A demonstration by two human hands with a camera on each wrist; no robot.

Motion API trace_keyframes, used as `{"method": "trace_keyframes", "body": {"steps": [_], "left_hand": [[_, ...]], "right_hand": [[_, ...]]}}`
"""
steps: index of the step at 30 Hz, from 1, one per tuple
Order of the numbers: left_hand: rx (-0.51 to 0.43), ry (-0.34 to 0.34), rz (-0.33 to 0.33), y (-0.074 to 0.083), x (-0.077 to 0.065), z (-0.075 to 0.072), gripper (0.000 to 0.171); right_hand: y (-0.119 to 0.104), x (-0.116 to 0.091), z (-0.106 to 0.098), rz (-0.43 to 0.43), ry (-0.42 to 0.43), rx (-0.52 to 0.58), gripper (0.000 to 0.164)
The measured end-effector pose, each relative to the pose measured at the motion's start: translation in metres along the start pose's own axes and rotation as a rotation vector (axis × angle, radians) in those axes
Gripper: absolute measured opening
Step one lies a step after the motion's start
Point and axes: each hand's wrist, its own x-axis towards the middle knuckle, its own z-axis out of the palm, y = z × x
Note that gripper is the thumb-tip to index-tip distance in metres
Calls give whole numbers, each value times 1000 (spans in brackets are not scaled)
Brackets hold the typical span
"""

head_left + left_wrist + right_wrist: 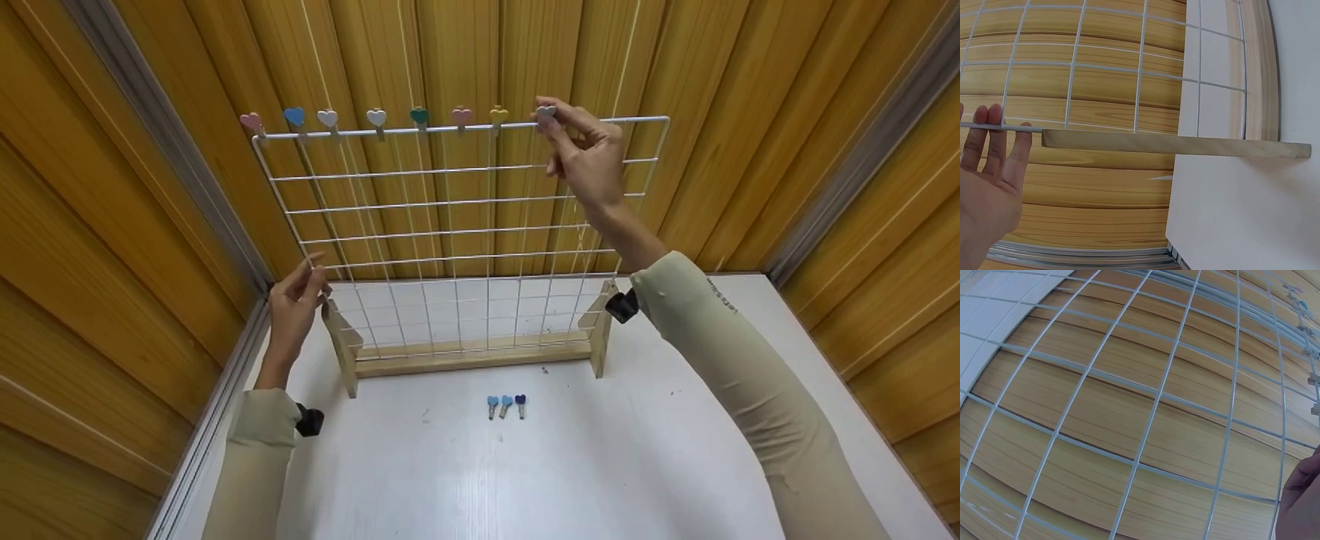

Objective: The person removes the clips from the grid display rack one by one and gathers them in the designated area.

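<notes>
3 clips point(506, 400) on tbl point(420, 480), nr stand point(472, 361)

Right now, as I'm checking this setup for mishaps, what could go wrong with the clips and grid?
The gray heart clip pinched at the top wire by the right hand might slip. Pressing there could tilt the wire grid in its wooden stand, though the left hand holds the grid's side edge.

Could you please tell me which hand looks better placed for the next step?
Probably the right hand: it pinches a heart clip at the top wire, while the left hand grips the grid lower down.
</notes>
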Motion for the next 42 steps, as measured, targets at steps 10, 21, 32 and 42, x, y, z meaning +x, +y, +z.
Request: {"method": "trace_keyframes", "body": {"steps": [10, 21, 32, 42], "left_hand": [[-25, -50, -4, 7, 14, 12, 34], [13, -36, -37, 12, 11, 2, 36], [-7, -37, -9, 11, 8, 9, 36], [-13, -24, -24, 10, 8, 5, 35]], "right_hand": [[-14, 1, -8, 113, 88, 110, 21], [-11, 5, 0, 157, 68, 166, 21], [-10, 6, -5, 156, 73, 179, 19], [-7, 0, -2, 100, 77, 214, 20]]}}
